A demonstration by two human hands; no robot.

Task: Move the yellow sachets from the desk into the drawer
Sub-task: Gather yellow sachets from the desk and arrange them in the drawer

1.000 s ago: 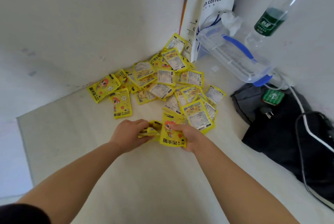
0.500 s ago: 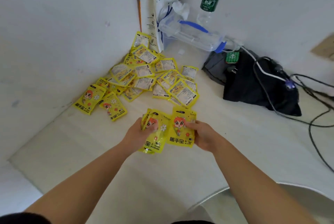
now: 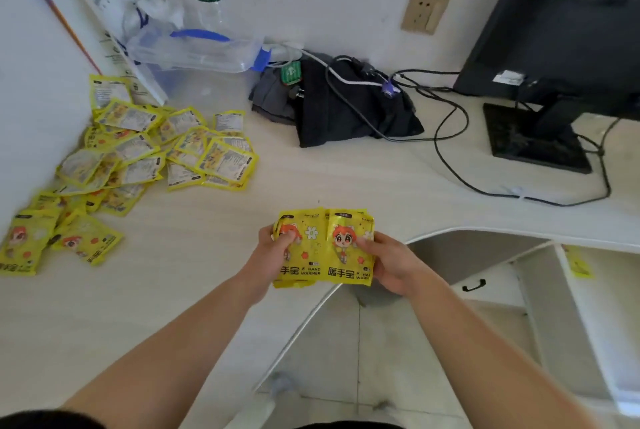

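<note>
Over the counter (image 3: 346, 179) edge, my left hand (image 3: 273, 255) and right hand (image 3: 391, 265) each pinch some of the held sachets (image 3: 325, 248), yellow packs side by side and touching, thumbs on the printed fronts. None of these are in the drawer yet. Drawer unit (image 3: 491, 290) sits below to my right; a lone sachet (image 3: 578, 262) shows there, can't tell if inside. Pile (image 3: 156, 151) of yellow sachets lies far left on the counter by the wall. My call: early, most left to move.

Bare left hand (image 3: 268, 257) and right hand (image 3: 393, 264), forearms (image 3: 180, 352) were uncovered along their length, a black sleeve (image 3: 31, 420) showed at the left upper arm
</note>
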